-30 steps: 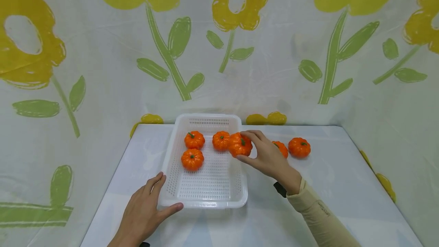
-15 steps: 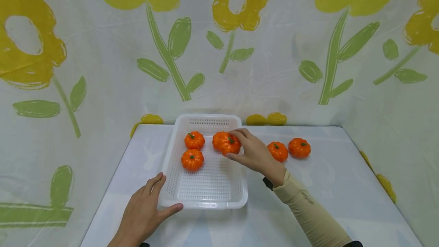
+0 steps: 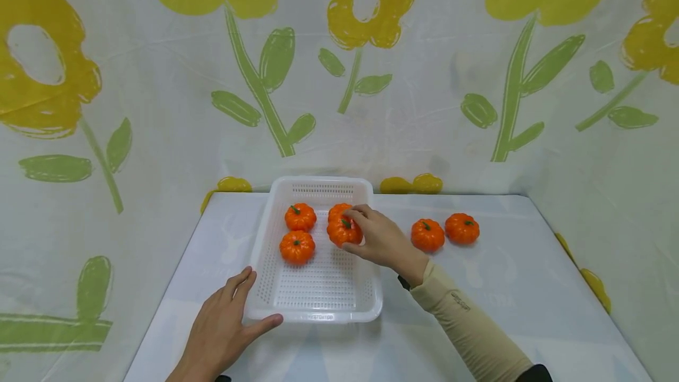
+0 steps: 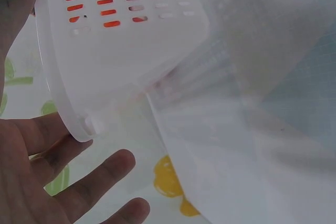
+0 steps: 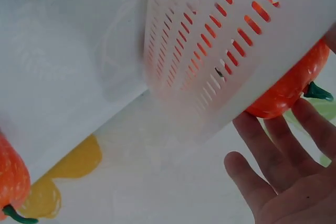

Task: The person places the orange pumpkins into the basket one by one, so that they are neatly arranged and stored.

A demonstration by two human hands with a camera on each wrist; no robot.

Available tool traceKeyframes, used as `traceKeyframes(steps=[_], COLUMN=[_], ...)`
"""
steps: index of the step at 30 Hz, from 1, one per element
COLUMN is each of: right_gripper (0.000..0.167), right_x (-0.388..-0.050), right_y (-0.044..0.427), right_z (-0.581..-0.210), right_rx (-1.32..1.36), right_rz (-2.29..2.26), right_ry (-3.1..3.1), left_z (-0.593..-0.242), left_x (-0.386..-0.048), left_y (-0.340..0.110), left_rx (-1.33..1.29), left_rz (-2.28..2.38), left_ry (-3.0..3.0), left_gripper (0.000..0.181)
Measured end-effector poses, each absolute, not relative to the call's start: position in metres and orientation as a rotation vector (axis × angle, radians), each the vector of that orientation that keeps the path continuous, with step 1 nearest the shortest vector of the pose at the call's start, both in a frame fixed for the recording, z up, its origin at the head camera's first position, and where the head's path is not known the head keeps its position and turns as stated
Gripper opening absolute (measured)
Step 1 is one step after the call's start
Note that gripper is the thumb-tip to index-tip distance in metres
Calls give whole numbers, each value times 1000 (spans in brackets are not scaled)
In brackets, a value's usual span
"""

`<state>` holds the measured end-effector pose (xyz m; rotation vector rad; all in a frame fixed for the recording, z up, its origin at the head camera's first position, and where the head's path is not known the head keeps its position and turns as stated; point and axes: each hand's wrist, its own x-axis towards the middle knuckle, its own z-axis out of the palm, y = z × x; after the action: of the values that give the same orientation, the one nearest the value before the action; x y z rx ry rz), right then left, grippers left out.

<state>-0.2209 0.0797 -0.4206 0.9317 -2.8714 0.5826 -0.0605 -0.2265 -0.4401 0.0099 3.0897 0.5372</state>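
My right hand grips a small orange pumpkin with a green stem, thumb on its near side and fingers on its far side. It holds this pumpkin inside the white perforated basket, in front of another pumpkin that it partly hides. In the right wrist view the gripped pumpkin shows above the basket's rim. Two more pumpkins sit in the basket's left half, one at the back and one nearer. My left hand rests against the basket's front left corner, fingers fairly straight, thumb along the front rim.
Two pumpkins, one nearer the basket and one farther right, stand on the pale table to the basket's right. A flower-printed white curtain surrounds the table at the back and sides.
My right hand has moved left and slightly down with its pumpkin, from the basket's right rim to over the inside. A table pumpkin has come fully into view. The left hand stays put.
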Motion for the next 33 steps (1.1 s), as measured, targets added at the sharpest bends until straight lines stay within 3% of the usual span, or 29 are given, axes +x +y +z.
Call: traceKeyframes(steps=[10, 22, 33], right_gripper=[61, 54, 59], right_x=[-225, -224, -222], right_y=[73, 65, 55], right_z=[-437, -446, -456], right_rx=[1078, 1109, 1085], right_rz=[249, 165, 87], right_ry=[-2801, -2837, -2920], left_z=[-441, -440, -439], left_x=[-60, -60, -59], left_y=[-227, -227, -227], left_rx=[34, 5, -3], left_rz=[554, 529, 539], left_ry=[3116, 3087, 3085], left_gripper=[121, 119, 117])
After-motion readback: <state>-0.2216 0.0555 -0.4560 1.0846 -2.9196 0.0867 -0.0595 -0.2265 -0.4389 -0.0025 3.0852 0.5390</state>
